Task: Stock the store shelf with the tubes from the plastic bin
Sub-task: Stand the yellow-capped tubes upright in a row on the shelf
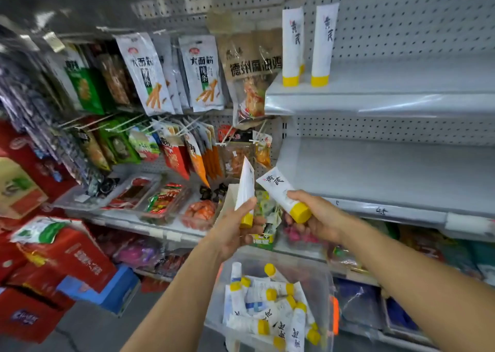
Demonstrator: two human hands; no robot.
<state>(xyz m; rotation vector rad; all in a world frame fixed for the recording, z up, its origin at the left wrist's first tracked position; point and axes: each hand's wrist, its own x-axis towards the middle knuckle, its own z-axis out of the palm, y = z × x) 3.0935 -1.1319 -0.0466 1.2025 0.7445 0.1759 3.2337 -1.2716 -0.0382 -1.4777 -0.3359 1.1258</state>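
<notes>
Above the bin [318, 276], left hand [235, 233] gripping one tube [246, 188], cap [247, 219] half-hidden, right hand [318, 217] another

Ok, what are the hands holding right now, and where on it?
The left hand grips a white tube low on its body, just above the yellow cap; the right hand grips a second tube at the cap end too.

Two arms in view, both bare from wrist to the frame's lower edge. The left hand [232, 231] and right hand [317, 219] are bare too. Faint thin band on a left finger, possibly a ring; too blurred to confirm.
</notes>
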